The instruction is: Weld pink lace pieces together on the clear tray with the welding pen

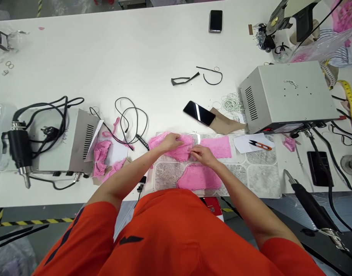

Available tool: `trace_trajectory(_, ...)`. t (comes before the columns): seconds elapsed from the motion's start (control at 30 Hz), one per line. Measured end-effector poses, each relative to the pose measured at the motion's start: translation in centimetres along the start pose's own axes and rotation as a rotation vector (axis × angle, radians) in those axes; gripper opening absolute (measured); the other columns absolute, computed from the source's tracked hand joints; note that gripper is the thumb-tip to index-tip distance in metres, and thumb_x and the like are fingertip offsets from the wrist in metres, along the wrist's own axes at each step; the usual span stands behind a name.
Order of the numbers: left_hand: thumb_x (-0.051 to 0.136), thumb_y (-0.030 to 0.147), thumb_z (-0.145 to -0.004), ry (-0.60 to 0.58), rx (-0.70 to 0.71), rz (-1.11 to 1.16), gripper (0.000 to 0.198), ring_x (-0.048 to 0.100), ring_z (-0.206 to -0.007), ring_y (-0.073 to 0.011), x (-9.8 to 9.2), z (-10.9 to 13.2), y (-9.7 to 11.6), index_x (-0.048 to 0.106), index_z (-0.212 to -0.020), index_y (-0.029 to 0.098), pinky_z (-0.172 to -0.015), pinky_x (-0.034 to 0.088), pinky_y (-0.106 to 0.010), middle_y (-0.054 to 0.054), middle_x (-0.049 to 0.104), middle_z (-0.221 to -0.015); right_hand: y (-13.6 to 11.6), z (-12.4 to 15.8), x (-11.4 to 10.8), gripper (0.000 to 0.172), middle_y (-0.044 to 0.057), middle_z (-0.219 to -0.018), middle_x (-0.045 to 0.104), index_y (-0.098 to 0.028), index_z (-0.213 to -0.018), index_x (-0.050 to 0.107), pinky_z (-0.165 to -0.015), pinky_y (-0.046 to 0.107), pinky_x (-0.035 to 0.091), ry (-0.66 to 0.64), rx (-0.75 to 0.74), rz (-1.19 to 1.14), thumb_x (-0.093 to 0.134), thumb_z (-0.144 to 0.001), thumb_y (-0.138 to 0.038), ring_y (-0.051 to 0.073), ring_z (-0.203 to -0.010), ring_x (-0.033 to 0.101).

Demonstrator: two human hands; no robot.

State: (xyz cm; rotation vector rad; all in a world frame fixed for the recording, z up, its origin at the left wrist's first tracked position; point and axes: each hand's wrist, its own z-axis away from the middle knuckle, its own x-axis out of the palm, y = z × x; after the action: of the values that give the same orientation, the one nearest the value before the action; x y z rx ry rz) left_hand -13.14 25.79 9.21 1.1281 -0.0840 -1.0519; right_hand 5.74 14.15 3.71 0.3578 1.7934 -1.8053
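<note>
A pink fabric piece [180, 153] lies in a small stack on the grey patterned mat in front of me. My left hand [171, 142] rests on its upper part, fingers bent and pressed onto the cloth. At the stack's right edge, my right hand [203, 154] pinches the cloth's edge between thumb and fingertips; a thread there would be too fine to make out. Beside that hand, a second pink piece [218, 147] lies flat at the upper right. A third pink piece [199, 177] lies nearer my body, just under my right wrist.
Grey control boxes stand right [291, 99] and left [60, 142], with cabled handheld tools. Orange-handled snips [260, 145] lie on white paper. A phone [199, 113] overlaps brown paper by pale elastic loops [232, 102]. Bundled pink fabric [101, 157] sits left, near a looped black cable [132, 109].
</note>
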Motion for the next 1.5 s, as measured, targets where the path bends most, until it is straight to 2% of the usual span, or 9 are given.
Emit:
trace_trajectory(0.23,0.066,0.024,-0.078,-0.029,0.009,-0.049,0.038,0.029,-0.051,-0.0076,-0.1,-0.3,-0.4,0.034,-0.057,0.018,-0.051,0.02,-0.026,0.007,0.029,-0.055,-0.7,-0.7,-1.1,0.023,0.005,-0.08,0.071,-0.02,-0.084,0.075,-0.069,0.03,0.051,-0.077,0.061,-0.088,0.054,-0.088,-0.029,0.018,-0.072,0.065)
trace_trajectory(0.47,0.059,0.039,-0.094,-0.078,-0.001,-0.127,0.028,0.051,-0.06,-0.0083,0.0,-0.7,-0.9,0.058,-0.086,0.012,-0.056,0.046,-0.022,0.002,0.055,-0.075,-1.2,-1.1,-1.9,0.022,0.005,-0.085,0.073,-0.021,-0.085,0.075,-0.071,0.031,0.051,-0.07,0.118,-0.11,0.054,-0.086,-0.03,0.018,-0.077,0.066)
trace_trajectory(0.57,0.062,0.035,-0.091,-0.082,0.011,-0.122,0.027,0.046,-0.057,-0.0077,0.0,-0.7,-0.8,0.056,-0.077,0.013,-0.053,0.04,-0.021,0.004,0.05,-0.068,-1.6,-1.8,-2.3,0.022,0.004,-0.084,0.073,-0.022,-0.086,0.075,-0.067,0.03,0.049,-0.057,0.122,-0.091,0.055,-0.085,-0.029,0.018,-0.075,0.065)
trace_trajectory(0.7,0.062,0.032,-0.084,-0.081,0.047,-0.078,0.04,0.03,-0.052,-0.0081,-0.2,-0.3,-0.5,0.036,-0.057,0.018,-0.05,0.022,-0.026,0.006,0.031,-0.056,-2.1,-3.2,-2.4,0.019,0.003,-0.075,0.071,-0.021,-0.081,0.074,-0.062,0.029,0.045,-0.001,0.121,-0.037,0.056,-0.083,-0.027,0.016,-0.065,0.06)
trace_trajectory(0.87,0.065,0.034,-0.075,-0.063,0.067,-0.039,0.04,0.028,-0.054,-0.0094,0.0,0.0,-0.3,0.032,-0.058,0.02,-0.053,0.019,-0.028,0.006,0.03,-0.057,-2.1,-4.7,-2.0,0.017,0.002,-0.077,0.07,-0.021,-0.084,0.071,-0.068,0.03,0.047,0.124,0.114,0.018,0.054,-0.083,-0.022,0.015,-0.068,0.059)
trace_trajectory(0.97,0.062,0.028,-0.073,-0.012,0.049,-0.025,0.035,0.03,-0.056,-0.0103,0.4,0.0,-0.4,0.032,-0.057,0.02,-0.055,0.02,-0.028,0.005,0.032,-0.057,-2.0,-3.5,-1.6,0.02,0.004,-0.084,0.068,-0.02,-0.091,0.067,-0.069,0.03,0.048,0.203,0.102,0.052,0.047,-0.088,-0.024,0.016,-0.073,0.058)
trace_trajectory(1.2,0.06,0.024,-0.072,-0.008,0.002,0.004,0.036,0.026,-0.053,-0.0097,0.2,-0.3,-0.2,0.028,-0.056,0.02,-0.053,0.019,-0.029,0.006,0.028,-0.055,-1.7,0.9,1.3,0.016,0.009,-0.095,0.065,-0.022,-0.091,0.067,-0.074,0.033,0.05,0.041,-0.046,0.121,0.058,-0.079,-0.015,0.021,-0.085,0.059)
trace_trajectory(1.33,0.061,0.024,-0.072,-0.021,-0.012,-0.001,0.037,0.025,-0.053,-0.0095,0.0,-0.3,0.1,0.028,-0.056,0.02,-0.053,0.018,-0.029,0.005,0.027,-0.055,-1.2,0.4,2.1,0.017,0.01,-0.095,0.063,-0.022,-0.088,0.068,-0.078,0.036,0.05,0.014,-0.052,0.111,0.053,-0.085,-0.016,0.022,-0.088,0.059)
trace_trajectory(1.5,0.062,0.025,-0.073,-0.04,-0.023,-0.005,0.038,0.025,-0.052,-0.0093,-0.1,-0.4,0.2,0.029,-0.055,0.02,-0.052,0.017,-0.029,0.005,0.028,-0.054,-0.8,-0.6,1.0,0.015,0.009,-0.096,0.063,-0.022,-0.089,0.069,-0.076,0.034,0.051,-0.008,-0.006,0.022,0.054,-0.089,-0.026,0.02,-0.088,0.061)
